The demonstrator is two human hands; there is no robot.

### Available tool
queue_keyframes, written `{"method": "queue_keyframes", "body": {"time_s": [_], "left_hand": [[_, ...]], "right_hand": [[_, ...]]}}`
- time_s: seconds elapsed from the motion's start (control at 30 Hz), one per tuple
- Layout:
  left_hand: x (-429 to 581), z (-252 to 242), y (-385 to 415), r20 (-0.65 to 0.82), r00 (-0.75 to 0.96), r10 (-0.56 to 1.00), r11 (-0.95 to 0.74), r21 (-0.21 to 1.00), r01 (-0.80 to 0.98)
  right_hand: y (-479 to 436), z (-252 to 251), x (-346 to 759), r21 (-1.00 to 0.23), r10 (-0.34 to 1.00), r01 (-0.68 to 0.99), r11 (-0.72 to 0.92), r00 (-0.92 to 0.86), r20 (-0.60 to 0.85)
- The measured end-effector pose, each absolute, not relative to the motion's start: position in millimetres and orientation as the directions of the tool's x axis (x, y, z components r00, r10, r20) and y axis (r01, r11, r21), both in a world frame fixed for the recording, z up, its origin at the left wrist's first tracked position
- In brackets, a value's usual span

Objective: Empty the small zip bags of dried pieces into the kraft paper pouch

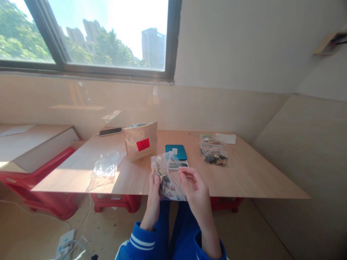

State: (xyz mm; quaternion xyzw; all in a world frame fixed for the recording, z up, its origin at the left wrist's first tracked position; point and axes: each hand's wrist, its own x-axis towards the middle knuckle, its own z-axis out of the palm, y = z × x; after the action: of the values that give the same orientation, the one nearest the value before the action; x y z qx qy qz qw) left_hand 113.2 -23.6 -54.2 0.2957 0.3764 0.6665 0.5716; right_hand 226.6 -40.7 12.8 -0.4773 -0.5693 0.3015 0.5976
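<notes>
A clear zip bag [171, 186] with dark and pale dried pieces inside is tilted over the table's front edge. My left hand [154, 189] grips its left side, thumb on the front. At the bag's red-lined zip edge, my right hand [193, 182] has thumb and forefinger pinched together. Just behind the bag sits a kitchen scale [177, 151] with a teal top, its display partly covered by the bag and fingers. A brown paper pouch [139, 144] with a red label stands upright and open-topped to the left of the scale.
Several filled zip bags [215, 157] lie at the right, near a white paper [227, 138]. Clear empty bags [105, 169] lie on the left. A phone [110, 132] rests at the back of the wooden table [260, 177]. Red stools [119, 203] stand underneath.
</notes>
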Motion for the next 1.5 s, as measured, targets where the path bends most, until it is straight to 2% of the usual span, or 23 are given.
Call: {"method": "queue_keyframes", "body": {"time_s": [0.07,0.2,0.3,0.43,0.7,1.07,1.27,1.5], "left_hand": [[112.4,-57.7,-24.2,-0.015,-0.201,0.979,-0.086,0.870,-0.486],[109.3,-56.2,-27.2,0.040,-0.162,0.986,-0.109,0.889,-0.444],[106.4,-54.0,-27.0,0.092,-0.119,0.989,-0.135,0.890,-0.436],[105.0,-55.8,-25.5,0.070,-0.105,0.992,-0.110,0.881,-0.461],[106.3,-58.7,-24.6,0.023,-0.072,0.997,-0.054,0.877,-0.477],[105.6,-66.9,-22.2,-0.020,-0.126,0.992,-0.044,0.870,-0.491],[107.1,-64.5,-21.6,-0.101,-0.070,0.992,0.034,0.772,-0.634],[99.4,-67.4,-18.9,-0.292,0.058,0.955,0.204,0.500,-0.842]], "right_hand": [[-38.6,10.6,224.1,-0.928,0.930,0.163,0.335,0.099,0.354],[-24.5,-5.8,221.4,-0.944,0.944,0.181,0.276,0.132,0.301],[-15.9,-18.7,219.8,-0.972,0.972,0.087,0.220,0.066,0.226],[-12.1,-28.3,214.9,-0.991,0.991,-0.049,0.126,-0.028,0.128],[-8.4,-33.6,210.8,-0.978,0.986,-0.137,0.158,-0.033,0.164],[-5.5,-35.3,209.6,-0.984,0.994,-0.140,0.106,0.040,0.102],[-5.6,-37.9,210.1,-0.987,0.995,-0.134,0.090,0.051,0.084],[-18.4,-24.3,226.3,-0.987,0.949,-0.143,0.079,-0.292,0.119]]}}
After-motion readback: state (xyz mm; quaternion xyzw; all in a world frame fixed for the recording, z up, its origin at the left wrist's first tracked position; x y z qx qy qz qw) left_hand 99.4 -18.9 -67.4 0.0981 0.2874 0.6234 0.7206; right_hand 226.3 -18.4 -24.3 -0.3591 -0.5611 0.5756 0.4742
